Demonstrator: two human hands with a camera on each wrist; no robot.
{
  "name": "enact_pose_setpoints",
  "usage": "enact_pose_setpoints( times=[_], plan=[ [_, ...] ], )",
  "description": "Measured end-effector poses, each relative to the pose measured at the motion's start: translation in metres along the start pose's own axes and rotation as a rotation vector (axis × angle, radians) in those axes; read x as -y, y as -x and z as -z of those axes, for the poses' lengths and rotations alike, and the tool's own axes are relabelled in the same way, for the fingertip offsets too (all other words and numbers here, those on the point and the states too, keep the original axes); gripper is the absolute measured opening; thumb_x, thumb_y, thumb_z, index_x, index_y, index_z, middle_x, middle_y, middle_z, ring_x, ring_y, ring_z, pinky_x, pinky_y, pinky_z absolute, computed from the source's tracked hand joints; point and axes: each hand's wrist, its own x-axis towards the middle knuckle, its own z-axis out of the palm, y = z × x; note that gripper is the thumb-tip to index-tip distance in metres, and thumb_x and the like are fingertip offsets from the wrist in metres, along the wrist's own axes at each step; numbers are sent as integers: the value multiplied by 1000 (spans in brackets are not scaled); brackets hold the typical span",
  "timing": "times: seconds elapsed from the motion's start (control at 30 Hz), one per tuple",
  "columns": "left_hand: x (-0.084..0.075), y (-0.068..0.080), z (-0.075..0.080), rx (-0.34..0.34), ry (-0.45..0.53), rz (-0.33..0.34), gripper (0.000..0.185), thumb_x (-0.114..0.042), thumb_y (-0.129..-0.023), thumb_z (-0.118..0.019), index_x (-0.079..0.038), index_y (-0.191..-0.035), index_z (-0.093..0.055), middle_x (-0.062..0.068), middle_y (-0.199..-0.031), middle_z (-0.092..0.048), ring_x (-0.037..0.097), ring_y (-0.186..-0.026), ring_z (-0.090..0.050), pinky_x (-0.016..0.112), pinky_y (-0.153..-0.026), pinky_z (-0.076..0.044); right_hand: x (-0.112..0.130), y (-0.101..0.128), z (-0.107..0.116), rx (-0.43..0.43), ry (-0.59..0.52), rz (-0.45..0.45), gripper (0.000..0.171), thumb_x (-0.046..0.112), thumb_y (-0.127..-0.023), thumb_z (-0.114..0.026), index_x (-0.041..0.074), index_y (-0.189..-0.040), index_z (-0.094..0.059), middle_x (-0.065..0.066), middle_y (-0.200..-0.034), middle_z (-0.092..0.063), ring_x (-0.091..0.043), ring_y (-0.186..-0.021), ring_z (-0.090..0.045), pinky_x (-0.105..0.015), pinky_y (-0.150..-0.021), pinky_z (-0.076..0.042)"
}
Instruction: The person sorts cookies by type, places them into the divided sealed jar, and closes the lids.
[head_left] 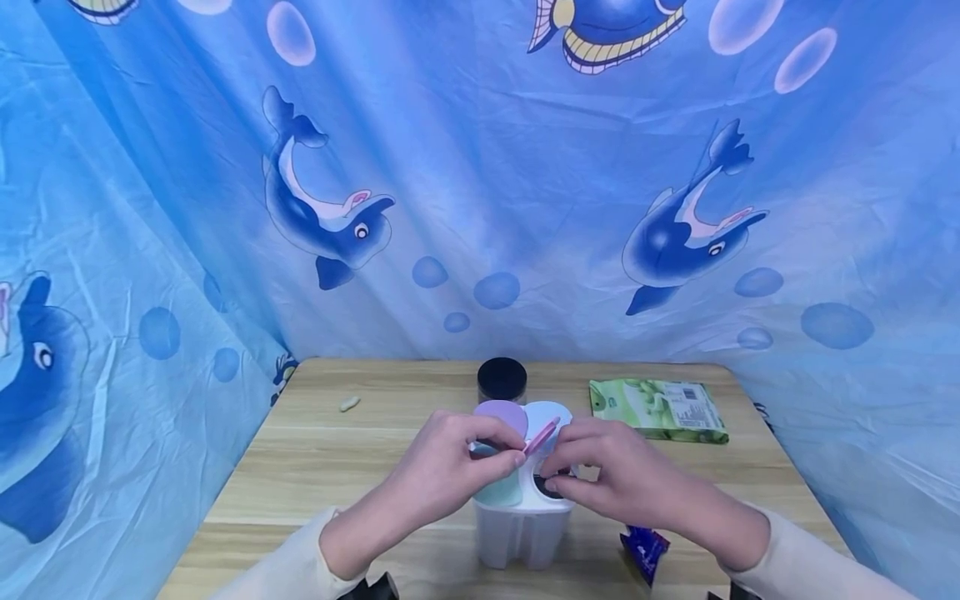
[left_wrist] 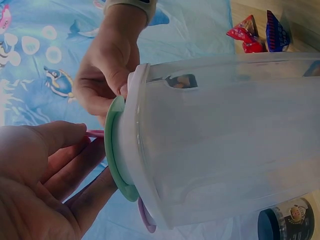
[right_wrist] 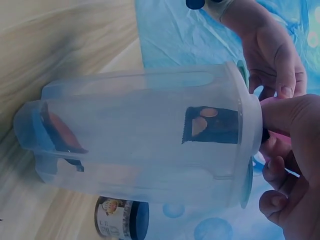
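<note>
At container (head_left: 498,533): left fingers (head_left: 495,468) pinch pink lid (head_left: 542,437); right fingers (head_left: 576,453), packet (right_wrist: 212,125) (print: right-wrist view, not head).

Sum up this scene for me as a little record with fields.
Left hand: pinches raised pink lid
Right hand: pinches dark packet in the container's open mouth
Container: upright on wooden table
Other lids: purple lid, blue lid, green lid
Behind container: black-topped jar
Right of container, head view: green pouch, blue wrapper
Left, head view: small pale object

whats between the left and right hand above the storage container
In the head view, the raised pink lid stands between the left hand and right hand, above the storage container's white top.
</note>
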Motion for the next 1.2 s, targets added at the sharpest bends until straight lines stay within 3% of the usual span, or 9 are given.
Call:
enact_pose_setpoints(
  times=[0.2,0.3,0.5,0.6,0.7,0.83,1.07,1.2],
  plan=[
    [-2,0,1,-7,0,-5,7,-16,-90,-79,-21,-93,-81,-11,-90,-78,3,-85,-70,23,-73,-59,-1,-3,1,50,-11,-23,10,21,-95,-76,30,-97,-80,20,-92,-73,0,-78,-58,-16,-63,-49],
    [-2,0,1,-5,5,-9,7,-15,-90,-79,-21,-93,-81,-12,-90,-77,2,-85,-70,22,-72,-59,0,-4,1,43,-3,-9,10,21,-95,-75,30,-97,-79,20,-92,-73,0,-79,-59,-16,-65,-49],
    [-3,1,1,1,15,-14,7,-14,-90,-79,-19,-93,-81,-10,-89,-77,3,-85,-71,24,-72,-60,1,-6,13,-93,-18,43,20,8,-89,-78,27,-96,-76,17,-90,-71,1,-77,-59,-16,-64,-49],
    [-4,1,1,-1,7,-5,5,-16,-90,-79,-19,-93,-81,-10,-89,-77,2,-85,-71,24,-73,-60,-1,-9,20,-172,-34,3,21,7,-89,-78,26,-97,-75,17,-86,-68,0,-70,-55,-17,-57,-46],
    [-5,1,1,-4,-9,2,4,-18,-90,-80,-20,-93,-81,-11,-88,-77,2,-85,-70,23,-74,-60,-7,-11,24,-221,-90,-97,18,8,-91,-76,23,-100,-76,14,-86,-67,-4,-68,-53,-21,-54,-45],
    [-6,2,2,-3,-14,8,5,-18,-89,-80,-20,-94,-81,-12,-88,-77,2,-85,-70,23,-74,-60,-18,-11,23,-197,-210,-219,15,10,-95,-73,19,-107,-77,5,-96,-71,-10,-75,-56,-26,-59,-50],
    [-4,3,0,-1,0,-10,6,-17,-89,-80,-19,-95,-81,-13,-90,-76,4,-86,-69,25,-75,-60,-32,-10,15,-131,-351,-224,14,6,-96,-70,12,-106,-79,4,-103,-72,-15,-77,-57,-28,-61,-48],
    [5,6,4,-28,-12,-36,19,-23,-90,-80,-20,-108,-78,-11,-105,-76,10,-95,-70,29,-82,-60,-31,-8,16,-130,-355,-221,14,6,-96,-71,13,-105,-79,2,-99,-71,-15,-74,-55,-29,-58,-47]
  ],
)
